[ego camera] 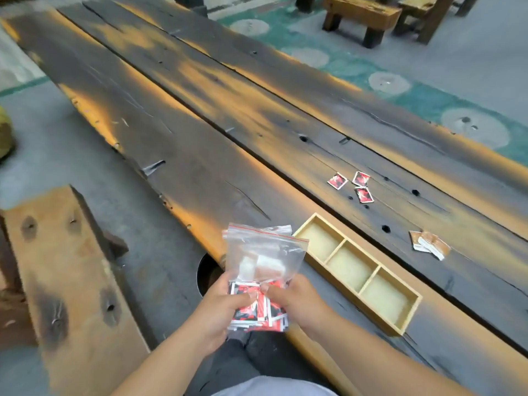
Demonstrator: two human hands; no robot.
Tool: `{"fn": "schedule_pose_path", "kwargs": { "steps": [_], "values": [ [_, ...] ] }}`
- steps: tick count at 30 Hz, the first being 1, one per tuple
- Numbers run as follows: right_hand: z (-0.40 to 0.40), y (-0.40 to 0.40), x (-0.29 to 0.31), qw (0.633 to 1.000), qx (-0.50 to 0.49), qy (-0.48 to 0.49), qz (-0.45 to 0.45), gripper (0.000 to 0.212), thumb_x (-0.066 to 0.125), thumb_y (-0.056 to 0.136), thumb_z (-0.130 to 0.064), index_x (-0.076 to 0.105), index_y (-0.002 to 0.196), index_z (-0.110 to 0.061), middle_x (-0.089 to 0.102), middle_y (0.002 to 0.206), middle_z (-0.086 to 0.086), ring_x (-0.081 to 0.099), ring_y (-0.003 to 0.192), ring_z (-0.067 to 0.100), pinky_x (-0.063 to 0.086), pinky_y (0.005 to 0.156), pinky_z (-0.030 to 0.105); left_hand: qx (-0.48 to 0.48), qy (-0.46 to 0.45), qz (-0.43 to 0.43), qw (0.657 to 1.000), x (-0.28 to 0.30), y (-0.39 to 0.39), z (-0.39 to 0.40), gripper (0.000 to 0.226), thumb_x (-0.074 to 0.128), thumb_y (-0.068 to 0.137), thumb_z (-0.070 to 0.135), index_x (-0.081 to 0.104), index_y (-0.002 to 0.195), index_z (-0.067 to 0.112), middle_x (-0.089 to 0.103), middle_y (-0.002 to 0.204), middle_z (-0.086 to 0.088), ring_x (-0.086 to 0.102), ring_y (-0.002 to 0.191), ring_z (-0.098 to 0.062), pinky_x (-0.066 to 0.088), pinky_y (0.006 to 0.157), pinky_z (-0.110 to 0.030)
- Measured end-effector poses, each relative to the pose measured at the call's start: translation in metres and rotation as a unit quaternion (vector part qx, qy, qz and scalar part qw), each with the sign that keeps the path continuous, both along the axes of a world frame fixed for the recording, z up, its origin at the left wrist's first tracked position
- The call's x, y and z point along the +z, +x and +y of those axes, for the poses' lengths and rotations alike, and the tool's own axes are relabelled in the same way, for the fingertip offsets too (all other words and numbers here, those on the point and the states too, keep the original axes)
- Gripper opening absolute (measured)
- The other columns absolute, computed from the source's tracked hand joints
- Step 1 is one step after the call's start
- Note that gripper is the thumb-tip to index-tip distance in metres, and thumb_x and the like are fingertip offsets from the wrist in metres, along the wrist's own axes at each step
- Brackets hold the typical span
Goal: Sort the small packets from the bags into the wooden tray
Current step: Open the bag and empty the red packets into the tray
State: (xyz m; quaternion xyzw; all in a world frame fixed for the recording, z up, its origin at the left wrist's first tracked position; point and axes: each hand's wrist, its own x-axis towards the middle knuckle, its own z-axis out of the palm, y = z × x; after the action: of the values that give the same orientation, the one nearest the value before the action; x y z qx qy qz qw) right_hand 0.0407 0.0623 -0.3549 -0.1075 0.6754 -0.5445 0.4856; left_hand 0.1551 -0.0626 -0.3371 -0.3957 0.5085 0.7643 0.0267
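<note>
Both hands, left hand point(221, 305) and right hand point(297, 301), grip clear bags point(263, 252) of packets point(257, 312) at the table's point(200, 115) near edge. The wooden tray point(398, 328) lies just beside them.

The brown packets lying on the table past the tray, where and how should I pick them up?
Pinch the brown packets from above across the stack's near white edges, which look slightly lifted off the table. They overlap in a flat pile, so slide a fingertip under. The right hand, nearer, likely suits once freed.

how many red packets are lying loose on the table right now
3, lying close together on the table's far plank: one on the left, one on the right, one nearer the wooden tray. More are bunched in the hands.
</note>
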Motion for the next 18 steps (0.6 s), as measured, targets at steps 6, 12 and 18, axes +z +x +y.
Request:
{"fn": "schedule_pose_path", "kwargs": {
  "steps": [6,12,18],
  "values": [
    [-0.042,-0.013,-0.010,0.990,-0.121,0.020,-0.066,0.019,0.066,0.093,-0.015,0.065,0.112,-0.012,0.077,0.098,0.007,0.076,0.081,0.018,0.056,0.061,0.021,-0.095,0.005,-0.023,0.995,-0.022,-0.044,-0.065,0.046,0.061,0.085,-0.009,0.058,0.122,0.017,0.073,0.107,-0.018,0.070,0.098,-0.037,0.054,0.085,-0.049],
    [-0.079,-0.033,-0.034,0.968,-0.210,0.046,-0.129,0.027,0.069,0.090,-0.012,0.064,0.115,-0.004,0.077,0.099,0.015,0.074,0.089,0.031,0.058,0.070,0.035,-0.176,0.002,-0.035,0.984,-0.044,-0.084,-0.111,0.044,0.063,0.086,-0.007,0.054,0.119,0.021,0.072,0.109,-0.016,0.071,0.090,-0.026,0.056,0.076,-0.036],
    [-0.110,-0.051,-0.056,0.950,-0.267,0.058,-0.148,0.028,0.069,0.090,-0.012,0.063,0.116,-0.007,0.077,0.100,0.014,0.075,0.087,0.030,0.060,0.073,0.039,-0.224,-0.005,-0.062,0.973,-0.076,-0.118,-0.146,0.044,0.063,0.085,-0.006,0.054,0.123,0.015,0.073,0.103,-0.017,0.072,0.088,-0.031,0.056,0.073,-0.040]
  ]
}}
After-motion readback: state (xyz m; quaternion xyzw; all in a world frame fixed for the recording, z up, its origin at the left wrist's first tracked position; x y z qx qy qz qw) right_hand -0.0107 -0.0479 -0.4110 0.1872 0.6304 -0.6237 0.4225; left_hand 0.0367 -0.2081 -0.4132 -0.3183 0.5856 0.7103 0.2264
